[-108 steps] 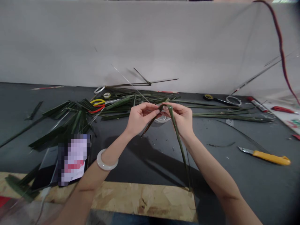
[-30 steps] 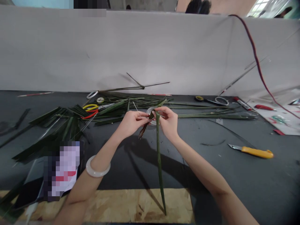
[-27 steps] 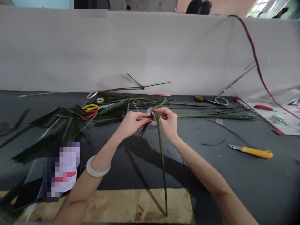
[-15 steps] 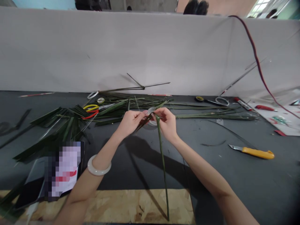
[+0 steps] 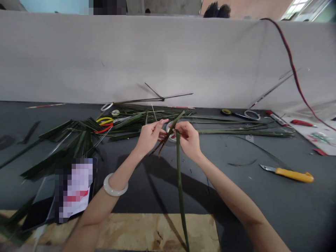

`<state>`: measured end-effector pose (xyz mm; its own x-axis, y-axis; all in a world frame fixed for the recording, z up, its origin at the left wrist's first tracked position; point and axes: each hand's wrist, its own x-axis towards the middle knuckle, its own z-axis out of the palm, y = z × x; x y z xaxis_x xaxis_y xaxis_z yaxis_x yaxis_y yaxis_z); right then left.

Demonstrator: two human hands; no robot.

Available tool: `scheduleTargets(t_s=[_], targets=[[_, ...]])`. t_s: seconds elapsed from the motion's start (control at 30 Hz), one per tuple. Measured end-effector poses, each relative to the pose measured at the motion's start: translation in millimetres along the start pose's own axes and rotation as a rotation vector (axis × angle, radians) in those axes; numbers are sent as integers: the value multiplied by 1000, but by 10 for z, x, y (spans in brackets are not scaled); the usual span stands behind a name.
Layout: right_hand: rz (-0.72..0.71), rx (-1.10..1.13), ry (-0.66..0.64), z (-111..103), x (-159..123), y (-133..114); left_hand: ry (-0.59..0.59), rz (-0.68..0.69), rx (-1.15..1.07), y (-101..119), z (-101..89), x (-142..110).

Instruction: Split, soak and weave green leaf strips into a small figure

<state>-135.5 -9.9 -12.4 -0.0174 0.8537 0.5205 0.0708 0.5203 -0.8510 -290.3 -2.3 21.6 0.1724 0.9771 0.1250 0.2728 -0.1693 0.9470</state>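
Note:
A long green leaf strip (image 5: 180,182) is pinched in my right hand (image 5: 189,140) and hangs down past the table edge. From the same fingertips a folded leaf piece (image 5: 168,134) slants up, its brown split ends pointing down-left. Beside those ends is my left hand (image 5: 149,138), thumb and fingers apart; whether its lower fingers touch the leaf is hidden. A white ring-shaped roll (image 5: 170,126), perhaps tape, shows partly behind the hands.
Long leaf strips (image 5: 236,132) and a cut leaf bunch (image 5: 81,140) lie across the dark table. Pliers (image 5: 105,121) with red and yellow handles rest among them. A yellow-handled knife (image 5: 294,174) lies right, blade leftward. Phones (image 5: 78,185) lie left; a white partition (image 5: 168,56) stands behind.
My left hand's pinch has loosened and its fingers have parted. The folded leaf piece now shows more fully, tilted more upright. The hanging strip has turned its broader face toward me.

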Motion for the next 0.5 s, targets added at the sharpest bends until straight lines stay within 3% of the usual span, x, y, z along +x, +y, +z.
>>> scheduleTargets(t_s=[0.2, 0.5], targets=[[-66, -122, -148, -50, 12, -34, 176, 136, 26, -35, -28, 35], [-107, -232, -246, -86, 50, -50, 59, 13, -278, 86, -34, 10]])
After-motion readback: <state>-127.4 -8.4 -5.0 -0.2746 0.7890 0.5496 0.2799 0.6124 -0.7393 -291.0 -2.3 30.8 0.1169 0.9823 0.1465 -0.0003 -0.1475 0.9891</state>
